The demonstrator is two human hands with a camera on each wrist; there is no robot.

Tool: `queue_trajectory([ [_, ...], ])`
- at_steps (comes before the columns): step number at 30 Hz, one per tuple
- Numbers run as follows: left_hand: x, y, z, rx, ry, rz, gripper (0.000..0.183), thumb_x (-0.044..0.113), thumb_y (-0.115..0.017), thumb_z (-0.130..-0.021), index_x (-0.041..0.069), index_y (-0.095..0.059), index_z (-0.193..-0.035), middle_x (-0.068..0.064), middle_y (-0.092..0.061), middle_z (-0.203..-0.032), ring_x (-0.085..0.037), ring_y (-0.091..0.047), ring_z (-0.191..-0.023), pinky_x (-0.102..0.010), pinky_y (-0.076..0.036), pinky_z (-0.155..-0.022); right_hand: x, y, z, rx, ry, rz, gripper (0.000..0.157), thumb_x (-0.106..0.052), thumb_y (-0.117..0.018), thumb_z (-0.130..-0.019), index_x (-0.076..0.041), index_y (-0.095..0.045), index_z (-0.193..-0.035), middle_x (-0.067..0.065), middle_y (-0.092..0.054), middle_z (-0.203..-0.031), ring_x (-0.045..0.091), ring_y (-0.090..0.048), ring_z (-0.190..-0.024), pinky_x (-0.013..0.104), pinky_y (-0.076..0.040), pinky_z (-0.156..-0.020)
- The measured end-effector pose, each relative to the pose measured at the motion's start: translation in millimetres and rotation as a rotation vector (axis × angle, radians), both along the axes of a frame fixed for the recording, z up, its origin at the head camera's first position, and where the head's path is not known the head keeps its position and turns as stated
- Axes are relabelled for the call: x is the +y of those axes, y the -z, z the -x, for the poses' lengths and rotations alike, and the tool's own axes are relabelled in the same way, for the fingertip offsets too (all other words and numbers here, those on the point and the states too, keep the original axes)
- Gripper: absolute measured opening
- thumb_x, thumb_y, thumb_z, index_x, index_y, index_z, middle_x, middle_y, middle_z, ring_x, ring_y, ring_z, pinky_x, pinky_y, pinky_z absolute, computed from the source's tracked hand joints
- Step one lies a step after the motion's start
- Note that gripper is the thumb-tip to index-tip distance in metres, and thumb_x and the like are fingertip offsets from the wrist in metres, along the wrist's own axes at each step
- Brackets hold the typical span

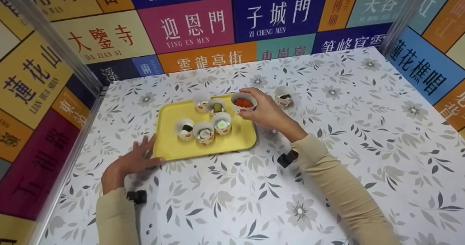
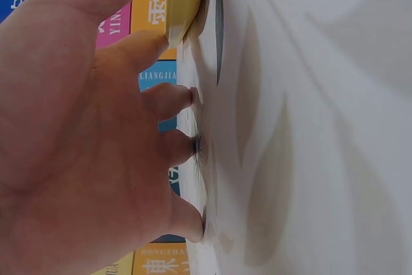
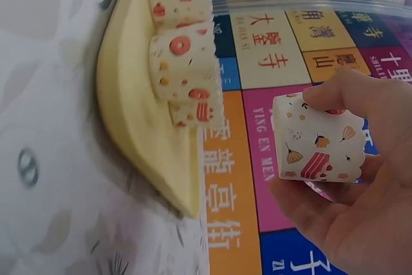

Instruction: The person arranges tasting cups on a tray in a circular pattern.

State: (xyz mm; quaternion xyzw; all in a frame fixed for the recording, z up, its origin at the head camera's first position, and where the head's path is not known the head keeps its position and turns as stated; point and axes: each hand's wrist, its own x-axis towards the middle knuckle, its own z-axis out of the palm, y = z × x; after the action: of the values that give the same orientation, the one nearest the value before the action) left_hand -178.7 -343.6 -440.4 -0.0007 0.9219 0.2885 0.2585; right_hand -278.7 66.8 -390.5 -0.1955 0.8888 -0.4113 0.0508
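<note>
My right hand [image 1: 267,109] holds a paper baking cup [image 1: 244,105] with orange-red food in it, thumb on one side and fingers on the other. In the right wrist view this printed cup [image 3: 318,140] hangs clear of the yellow tray [image 3: 122,94]. My left hand [image 1: 132,159] touches the near left corner of the tray [image 1: 167,145] with its thumb and index finger, the other fingers spread. On the tray stand several similar cups, among them one with a white and black piece [image 1: 184,129] and one with a green-centred piece [image 1: 222,123].
Another cup [image 1: 284,96] with a dark-topped piece stands on the table to the right of the tray. The table has a floral cover [image 1: 232,194]. Panels with large characters [image 1: 189,23] wall in the back and both sides.
</note>
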Motion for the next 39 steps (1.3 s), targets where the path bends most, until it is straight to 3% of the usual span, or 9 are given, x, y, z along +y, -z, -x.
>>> queue_trajectory([
  [13,1,-0.5,-0.5,-0.011,-0.016,-0.026,0.108,0.064,-0.065,-0.086,0.032,0.006,-0.161,-0.013,0.023,-0.166,-0.045,0.031,-0.148,-0.077,0.012,-0.112,-48,-14.3,4.4,-0.051,-0.116,0.033,0.068,-0.024,-0.073,-0.09,-0.021,-0.043,-0.151,0.004,-0.049,-0.153,0.023,-0.05,-0.136,0.043,-0.047,-0.109],
  [18,1,-2.8,-0.4,-0.011,-0.01,-0.008,0.109,0.064,-0.066,-0.087,0.029,0.006,-0.161,-0.016,0.021,-0.166,-0.046,0.028,-0.148,-0.077,0.009,-0.113,-64,-16.3,7.4,-0.094,-0.147,0.069,0.066,-0.022,-0.073,-0.089,-0.023,-0.045,-0.149,0.003,-0.048,-0.154,0.022,-0.061,-0.119,0.04,-0.05,-0.101],
  [28,-2,-1.2,0.7,-0.023,-0.016,0.005,0.11,0.068,-0.064,-0.085,0.033,0.007,-0.16,-0.012,0.022,-0.166,-0.044,0.029,-0.149,-0.076,0.011,-0.113,-91,-16.7,16.0,-0.196,-0.17,0.164,0.066,-0.019,-0.075,-0.089,-0.022,-0.046,-0.148,0.005,-0.046,-0.155,0.016,-0.068,-0.099,0.029,-0.054,-0.087],
  [31,-2,-1.2,0.1,-0.034,-0.026,0.01,0.11,0.07,-0.064,-0.084,0.034,0.008,-0.16,-0.011,0.023,-0.166,-0.043,0.03,-0.148,-0.076,0.012,-0.113,-100,-15.1,17.1,-0.206,-0.182,0.14,0.068,-0.02,-0.078,-0.087,-0.022,-0.046,-0.148,0.004,-0.048,-0.153,0.015,-0.066,-0.11,0.03,-0.054,-0.095],
  [36,0,-0.5,0.5,-0.045,-0.041,-0.001,0.111,0.072,-0.064,-0.082,0.037,0.007,-0.159,-0.008,0.024,-0.166,-0.042,0.032,-0.148,-0.075,0.013,-0.113,-114,-11.6,21.4,-0.205,-0.176,0.065,0.069,-0.025,-0.08,-0.086,-0.023,-0.047,-0.147,0.002,-0.047,-0.154,0.018,-0.048,-0.137,0.036,-0.045,-0.112],
  [39,1,-0.8,1.7,-0.05,-0.041,0.0,0.111,0.072,-0.064,-0.082,0.038,0.007,-0.159,-0.007,0.024,-0.166,-0.042,0.032,-0.148,-0.075,0.013,-0.113,-121,-8.4,25.1,-0.212,-0.188,0.025,0.068,-0.026,-0.079,-0.088,-0.023,-0.045,-0.147,0.002,-0.045,-0.155,0.02,-0.044,-0.142,0.038,-0.042,-0.115],
])
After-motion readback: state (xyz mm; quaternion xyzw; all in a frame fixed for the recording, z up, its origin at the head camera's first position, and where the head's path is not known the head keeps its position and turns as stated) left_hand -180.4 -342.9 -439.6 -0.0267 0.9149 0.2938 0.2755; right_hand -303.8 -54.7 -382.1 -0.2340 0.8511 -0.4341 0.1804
